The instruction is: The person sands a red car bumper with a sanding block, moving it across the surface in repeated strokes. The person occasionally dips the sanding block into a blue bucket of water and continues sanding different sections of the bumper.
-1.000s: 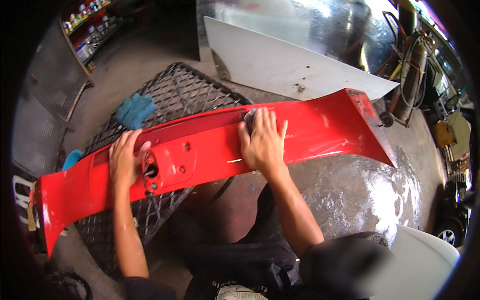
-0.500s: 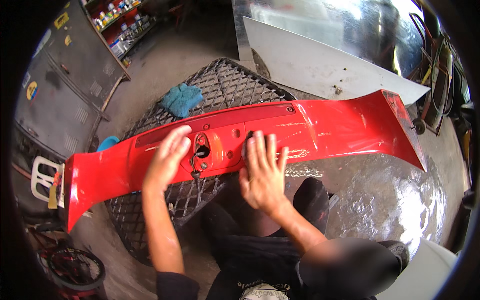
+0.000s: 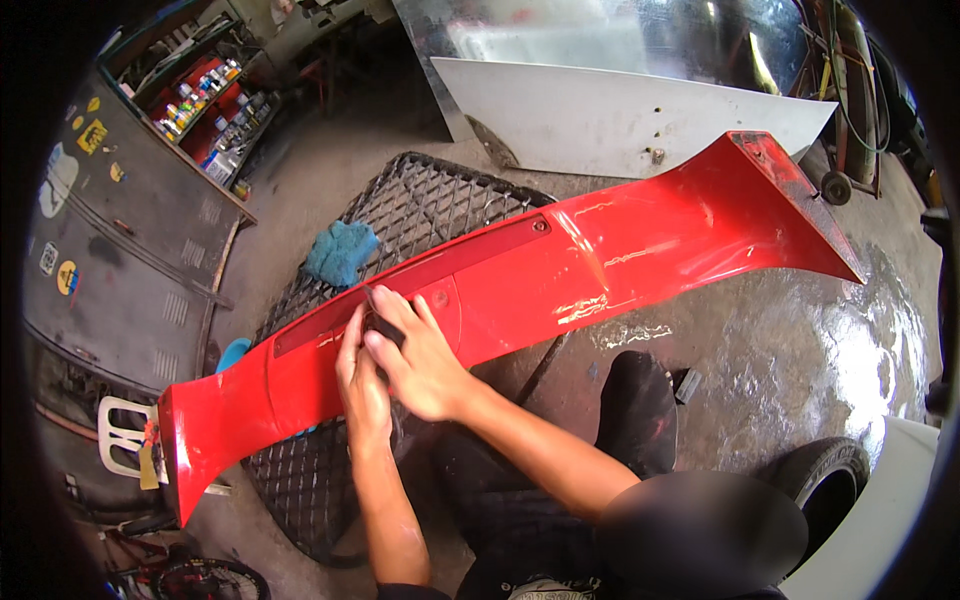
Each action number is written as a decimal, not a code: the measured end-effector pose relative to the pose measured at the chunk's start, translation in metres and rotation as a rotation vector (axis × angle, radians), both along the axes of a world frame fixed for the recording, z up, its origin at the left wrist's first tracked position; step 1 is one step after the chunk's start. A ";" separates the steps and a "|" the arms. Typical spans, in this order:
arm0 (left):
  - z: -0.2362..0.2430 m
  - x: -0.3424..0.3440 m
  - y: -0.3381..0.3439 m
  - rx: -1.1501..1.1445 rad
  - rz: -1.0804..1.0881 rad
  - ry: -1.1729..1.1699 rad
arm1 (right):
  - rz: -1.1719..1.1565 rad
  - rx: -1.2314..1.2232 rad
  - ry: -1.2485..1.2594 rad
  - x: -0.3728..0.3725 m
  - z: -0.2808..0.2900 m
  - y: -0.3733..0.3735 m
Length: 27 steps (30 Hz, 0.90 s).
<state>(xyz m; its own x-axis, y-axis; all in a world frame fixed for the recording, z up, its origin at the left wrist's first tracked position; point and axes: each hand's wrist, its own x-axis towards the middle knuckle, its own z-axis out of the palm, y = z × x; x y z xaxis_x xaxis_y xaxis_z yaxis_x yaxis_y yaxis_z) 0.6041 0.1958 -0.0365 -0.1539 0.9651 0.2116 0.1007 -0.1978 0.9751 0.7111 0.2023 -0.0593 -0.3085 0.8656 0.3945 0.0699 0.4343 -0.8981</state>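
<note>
A long red car spoiler (image 3: 510, 310) lies across in front of me, its right end higher in the picture than its left. Over its middle, my right hand (image 3: 430, 370) grips a small dark flat pad (image 3: 384, 328), partly hidden by the fingers. My left hand (image 3: 364, 400) is right beside it, fingers stretched out and touching or nearly touching the right hand. Both hands cover the recessed fitting in the middle of the spoiler. Under the spoiler is a black metal mesh stand (image 3: 410, 200), and a blue cloth (image 3: 342, 252) rests on it.
A white plastic chair (image 3: 125, 435) is at the spoiler's left end. Grey metal cabinets (image 3: 130, 250) and a shelf of bottles (image 3: 205, 95) are at the left. A white panel (image 3: 600, 115) leans at the back. A tyre (image 3: 830, 480) lies at lower right on the wet floor (image 3: 740, 370).
My right hand has moved left across the spoiler with the dark pad, and my left hand has come in beside it. The view has shifted, so the spoiler looks more slanted.
</note>
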 end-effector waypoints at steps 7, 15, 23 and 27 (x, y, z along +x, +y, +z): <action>0.000 0.002 0.003 0.056 0.070 0.119 | -0.002 0.100 0.139 0.001 -0.012 -0.026; -0.007 0.002 0.002 0.046 0.065 0.032 | 0.100 0.169 0.398 0.004 -0.015 -0.026; -0.005 0.006 0.001 0.041 0.051 -0.107 | -0.012 0.317 0.363 -0.005 -0.015 -0.016; -0.008 0.001 0.003 0.053 0.076 0.087 | -0.108 0.306 0.330 -0.013 -0.011 -0.016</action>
